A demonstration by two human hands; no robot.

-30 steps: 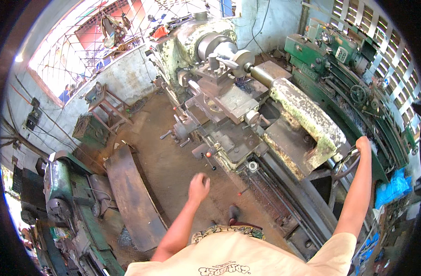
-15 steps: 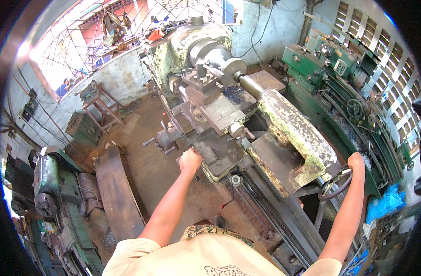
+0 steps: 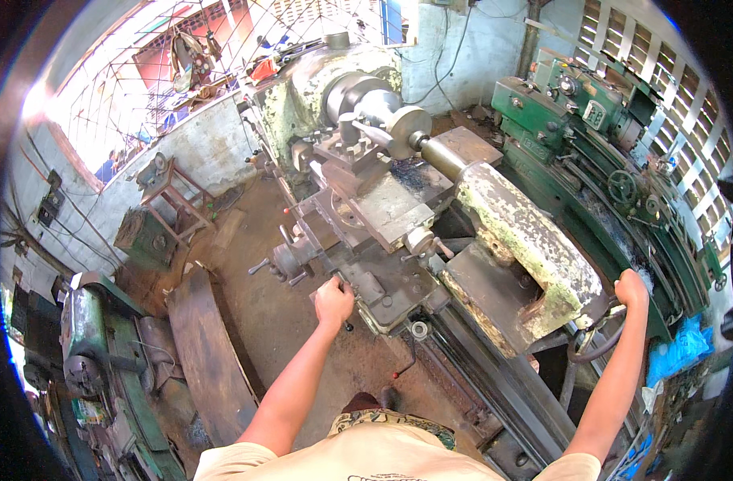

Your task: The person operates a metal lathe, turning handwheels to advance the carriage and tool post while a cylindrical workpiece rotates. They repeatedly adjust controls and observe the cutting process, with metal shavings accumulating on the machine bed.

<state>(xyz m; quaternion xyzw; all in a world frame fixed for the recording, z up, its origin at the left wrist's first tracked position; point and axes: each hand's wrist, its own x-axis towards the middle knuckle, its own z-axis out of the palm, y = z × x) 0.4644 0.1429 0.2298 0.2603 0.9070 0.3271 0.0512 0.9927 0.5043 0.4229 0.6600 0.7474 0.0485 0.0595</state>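
Observation:
A large metal lathe stands before me, with a round workpiece (image 3: 409, 132) between its chuck (image 3: 354, 96) and the worn, pale green tailstock (image 3: 535, 248). My left hand (image 3: 334, 302) is closed in a fist at the near left edge of the carriage (image 3: 394, 293). What it grips is hidden by the fingers; a dark lever knob (image 3: 348, 326) shows just below it. On the right, my right hand (image 3: 632, 290) is closed on the upper rim of the tailstock handwheel (image 3: 595, 346). The tool post (image 3: 348, 143) sits beside the workpiece.
A second, green lathe (image 3: 591, 172) runs along the right wall, with a blue plastic bag (image 3: 679, 349) near its end. Another machine (image 3: 102, 361) stands at the left beside a long metal sheet (image 3: 210, 353). A bench grinder on a stand (image 3: 170, 192) is by the window wall.
The whole view has shifted slightly, so the lathe sits a little lower and further right. Both hands stay closed at the same places on the machine.

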